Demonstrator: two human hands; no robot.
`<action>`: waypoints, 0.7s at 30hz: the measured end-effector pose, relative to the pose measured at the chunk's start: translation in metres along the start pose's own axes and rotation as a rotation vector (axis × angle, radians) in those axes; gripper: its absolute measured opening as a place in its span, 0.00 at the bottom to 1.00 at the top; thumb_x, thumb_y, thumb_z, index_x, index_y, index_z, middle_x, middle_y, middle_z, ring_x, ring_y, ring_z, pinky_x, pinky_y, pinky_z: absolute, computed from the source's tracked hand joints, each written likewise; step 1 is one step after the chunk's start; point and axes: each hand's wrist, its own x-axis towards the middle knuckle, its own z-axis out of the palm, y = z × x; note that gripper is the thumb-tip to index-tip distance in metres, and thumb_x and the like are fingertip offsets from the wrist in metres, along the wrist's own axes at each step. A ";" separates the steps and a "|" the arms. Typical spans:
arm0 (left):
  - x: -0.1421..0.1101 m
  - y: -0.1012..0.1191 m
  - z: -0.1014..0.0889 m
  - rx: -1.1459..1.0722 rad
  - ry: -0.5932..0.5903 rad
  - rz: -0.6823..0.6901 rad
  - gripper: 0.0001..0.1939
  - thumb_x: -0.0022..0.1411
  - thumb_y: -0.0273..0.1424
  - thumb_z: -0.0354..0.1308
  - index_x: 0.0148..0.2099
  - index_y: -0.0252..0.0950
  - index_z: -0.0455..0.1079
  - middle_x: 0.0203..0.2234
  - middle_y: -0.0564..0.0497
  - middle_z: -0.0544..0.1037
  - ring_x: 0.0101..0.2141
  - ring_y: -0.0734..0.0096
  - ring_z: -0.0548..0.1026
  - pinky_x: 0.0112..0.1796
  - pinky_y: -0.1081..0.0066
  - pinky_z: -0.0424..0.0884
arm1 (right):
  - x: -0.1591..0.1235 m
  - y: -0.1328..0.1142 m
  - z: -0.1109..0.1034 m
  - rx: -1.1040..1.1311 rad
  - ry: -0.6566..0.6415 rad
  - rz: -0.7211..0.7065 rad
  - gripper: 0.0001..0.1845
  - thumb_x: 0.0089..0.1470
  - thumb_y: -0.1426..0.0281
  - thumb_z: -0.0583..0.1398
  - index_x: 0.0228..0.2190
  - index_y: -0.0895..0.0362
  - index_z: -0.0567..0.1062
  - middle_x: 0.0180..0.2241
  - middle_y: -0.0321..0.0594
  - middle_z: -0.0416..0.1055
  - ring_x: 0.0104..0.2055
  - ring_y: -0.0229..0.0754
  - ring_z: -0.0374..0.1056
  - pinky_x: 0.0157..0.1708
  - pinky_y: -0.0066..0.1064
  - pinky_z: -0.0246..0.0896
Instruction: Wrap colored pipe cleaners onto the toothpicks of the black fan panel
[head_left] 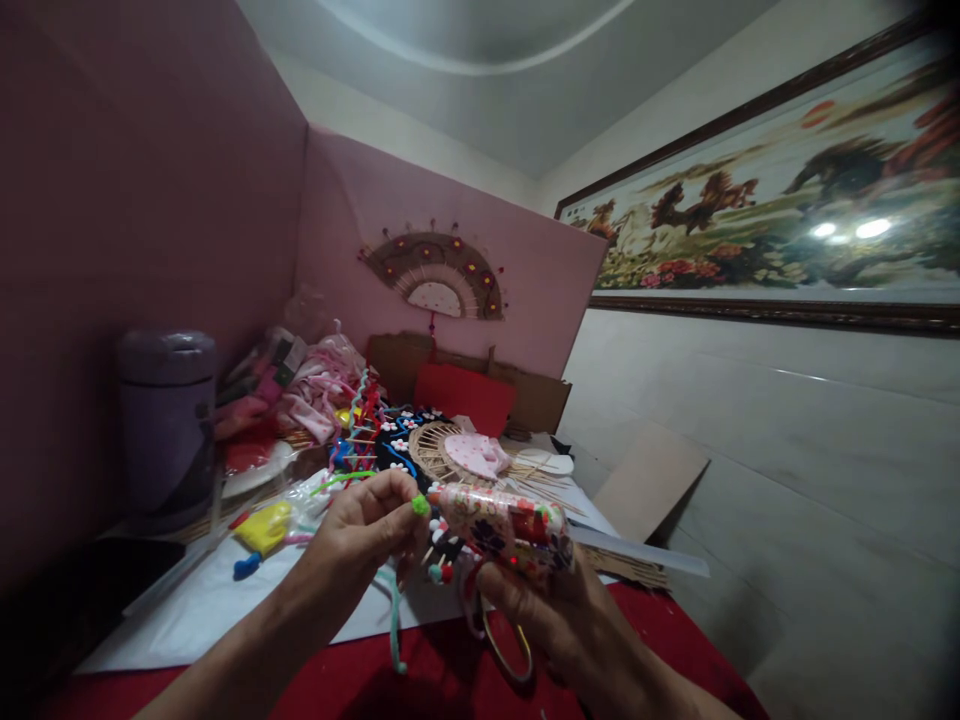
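Observation:
My left hand point(379, 520) pinches a small bright green piece point(421, 506) between thumb and fingertips; its exact kind is too small to tell. Wrapped round a glue gun point(502, 520) with a floral-patterned cover is my right hand point(540, 610). The gun's orange tip point(435, 495) points left, close beside the green piece; whether they touch I cannot tell. A small red light glows on the gun. Behind both hands lies a black fan point(386, 450) decorated with white flowers and blue strips, with a woven ring and a pink dotted piece at its middle. The gun hides part of it.
A purple canister point(166, 430) stands at left beside a heap of pink craft pieces point(326, 375). Yellow dough-like material point(266, 527) lies on white paper point(202, 610) over a red cloth point(360, 680). A finished-looking brown fan point(442, 270) hangs on the pink board point(525, 240). Cardboard point(652, 480) leans right.

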 end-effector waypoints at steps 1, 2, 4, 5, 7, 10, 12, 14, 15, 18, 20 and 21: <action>0.000 -0.001 -0.001 0.000 -0.003 0.002 0.12 0.51 0.34 0.63 0.29 0.34 0.63 0.16 0.55 0.69 0.16 0.79 0.64 0.15 0.79 0.61 | 0.000 -0.001 0.000 0.009 0.002 0.011 0.17 0.56 0.59 0.55 0.45 0.50 0.72 0.24 0.38 0.72 0.34 0.44 0.70 0.35 0.35 0.68; 0.000 -0.001 -0.001 -0.001 -0.007 0.007 0.12 0.52 0.34 0.63 0.29 0.34 0.63 0.16 0.55 0.69 0.16 0.79 0.64 0.15 0.80 0.62 | 0.000 -0.001 0.000 0.024 0.002 0.025 0.16 0.56 0.59 0.55 0.44 0.50 0.73 0.25 0.38 0.73 0.36 0.45 0.70 0.37 0.36 0.68; 0.000 -0.002 -0.002 0.000 -0.019 0.019 0.11 0.52 0.34 0.62 0.29 0.34 0.63 0.16 0.55 0.69 0.16 0.79 0.64 0.15 0.80 0.62 | 0.002 -0.004 -0.001 0.053 -0.014 0.030 0.15 0.55 0.60 0.56 0.43 0.50 0.74 0.29 0.40 0.74 0.39 0.45 0.70 0.40 0.37 0.67; 0.001 -0.003 -0.002 0.004 -0.026 0.023 0.11 0.52 0.34 0.62 0.29 0.34 0.63 0.16 0.56 0.69 0.16 0.79 0.64 0.15 0.80 0.61 | 0.002 -0.006 -0.001 0.067 -0.030 0.018 0.16 0.55 0.61 0.56 0.44 0.50 0.74 0.32 0.40 0.75 0.40 0.45 0.69 0.43 0.38 0.66; 0.001 -0.003 -0.003 0.019 -0.030 0.025 0.12 0.52 0.34 0.62 0.29 0.34 0.63 0.16 0.56 0.68 0.15 0.79 0.64 0.15 0.80 0.61 | 0.004 -0.010 0.000 0.096 -0.052 -0.009 0.17 0.56 0.62 0.56 0.46 0.51 0.72 0.39 0.40 0.74 0.43 0.44 0.68 0.48 0.38 0.62; 0.001 -0.004 -0.004 0.038 -0.028 0.032 0.12 0.52 0.35 0.62 0.29 0.34 0.64 0.16 0.56 0.69 0.15 0.80 0.64 0.15 0.80 0.61 | 0.006 -0.011 0.001 0.132 -0.062 -0.041 0.18 0.56 0.64 0.57 0.49 0.51 0.70 0.44 0.40 0.72 0.46 0.43 0.66 0.51 0.38 0.59; 0.001 -0.005 -0.004 0.045 -0.023 0.035 0.11 0.53 0.35 0.61 0.30 0.34 0.64 0.16 0.56 0.69 0.15 0.80 0.64 0.15 0.80 0.61 | 0.006 -0.010 0.002 0.141 -0.061 -0.041 0.18 0.56 0.64 0.56 0.49 0.50 0.69 0.44 0.39 0.72 0.46 0.42 0.66 0.51 0.38 0.58; 0.001 -0.005 -0.004 0.047 -0.016 0.034 0.11 0.53 0.35 0.61 0.30 0.34 0.63 0.16 0.56 0.69 0.15 0.80 0.64 0.15 0.80 0.61 | 0.005 -0.007 0.002 0.137 -0.052 -0.045 0.18 0.56 0.65 0.57 0.50 0.50 0.69 0.42 0.39 0.73 0.45 0.42 0.66 0.52 0.39 0.58; 0.001 -0.004 -0.003 0.047 -0.014 0.032 0.12 0.53 0.35 0.62 0.30 0.34 0.63 0.16 0.56 0.69 0.15 0.80 0.63 0.15 0.80 0.61 | 0.005 -0.006 0.002 0.134 -0.041 -0.049 0.18 0.56 0.64 0.57 0.49 0.50 0.69 0.41 0.39 0.73 0.45 0.42 0.66 0.52 0.39 0.58; 0.001 -0.002 -0.002 0.051 -0.005 0.026 0.13 0.51 0.35 0.63 0.29 0.34 0.63 0.15 0.56 0.69 0.15 0.79 0.64 0.15 0.80 0.61 | 0.005 -0.005 0.003 0.127 -0.043 -0.040 0.18 0.56 0.63 0.57 0.48 0.51 0.71 0.41 0.40 0.73 0.45 0.43 0.67 0.51 0.39 0.58; 0.001 -0.001 -0.001 0.051 -0.004 0.024 0.12 0.51 0.35 0.63 0.29 0.34 0.63 0.15 0.56 0.69 0.16 0.80 0.63 0.15 0.80 0.62 | 0.006 -0.004 0.003 0.125 -0.056 -0.022 0.18 0.55 0.62 0.57 0.48 0.52 0.71 0.42 0.40 0.73 0.45 0.44 0.67 0.50 0.39 0.60; 0.001 -0.002 -0.002 0.048 -0.004 0.025 0.12 0.52 0.35 0.63 0.29 0.34 0.63 0.16 0.56 0.69 0.16 0.79 0.63 0.15 0.79 0.62 | 0.007 -0.003 0.003 0.124 -0.047 -0.024 0.19 0.55 0.61 0.57 0.48 0.52 0.71 0.41 0.41 0.73 0.45 0.45 0.67 0.49 0.38 0.61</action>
